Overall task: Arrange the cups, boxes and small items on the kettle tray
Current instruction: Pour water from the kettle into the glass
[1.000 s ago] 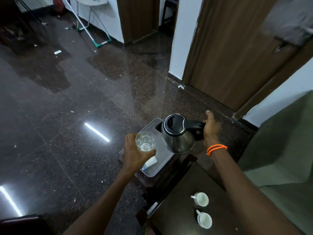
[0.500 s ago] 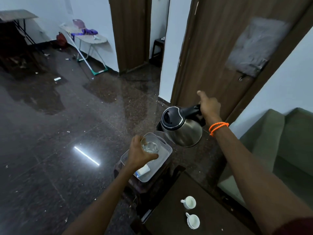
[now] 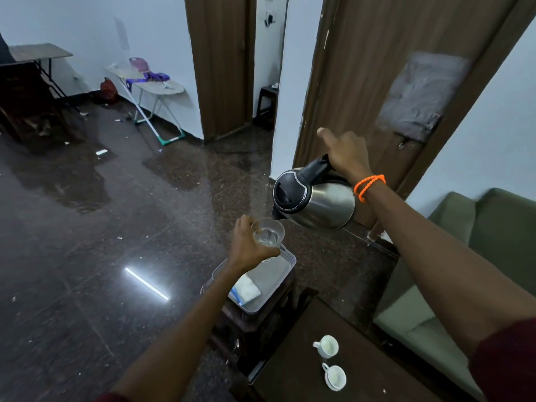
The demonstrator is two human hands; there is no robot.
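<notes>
Left hand (image 3: 249, 247) wraps the glass (image 3: 268, 233), held above the far end of the grey tray (image 3: 285, 264); right hand (image 3: 346, 153) closed around the handle of the steel kettle (image 3: 314, 198), tipped so its spout touches the glass rim at 3 o'clock; white box (image 3: 246, 290) lies in the tray's near half; two white cups (image 3: 330, 362) sit on the dark table (image 3: 333, 381) at 5 o'clock, well apart from the tray; open floor (image 3: 116, 227) at 9 o'clock; sofa (image 3: 470, 274) at 3 o'clock; versus half a second ago, kettle tilted further and glass raised to meet it.
</notes>
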